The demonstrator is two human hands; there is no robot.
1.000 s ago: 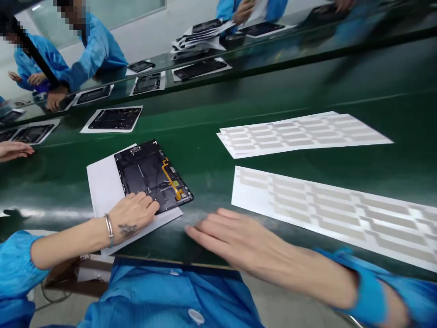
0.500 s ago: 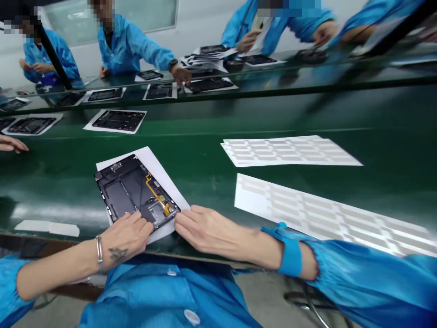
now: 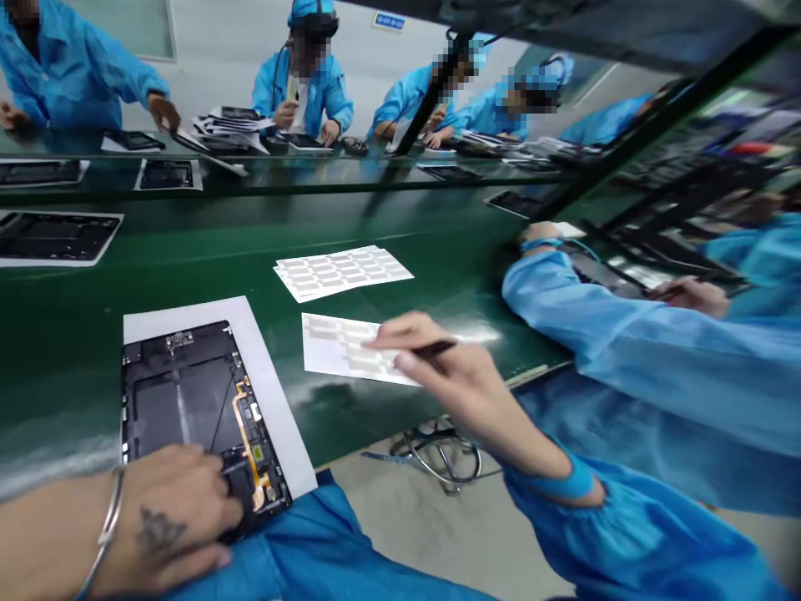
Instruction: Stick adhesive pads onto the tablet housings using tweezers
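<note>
An opened tablet [image 3: 188, 401], dark inside with an orange flex cable along its right side, lies on a white sheet [image 3: 281, 417] at the lower left. My left hand [image 3: 175, 509] is on its near edge, fingers bent over the inside and thumb at the edge; the hand hides that corner. My right hand [image 3: 450, 367] is closed around a dark, slim tool [image 3: 435, 349], its exact kind unclear. This hand is over a white sheet of pale grey stickers [image 3: 322, 351] and covers its right part.
More sticker sheets [image 3: 344, 271] lie farther back on the green bench [image 3: 250, 225]. Another opened tablet [image 3: 56, 238] is at far left. A co-worker's blue sleeve [image 3: 594, 325] reaches in close on the right. Across the raised shelf, several people handle tablets and papers.
My right hand has left the tablet's corner and moved right over the sticker sheet, the dark tool now showing. My left hand stays at the tablet. The view has swung right.
</note>
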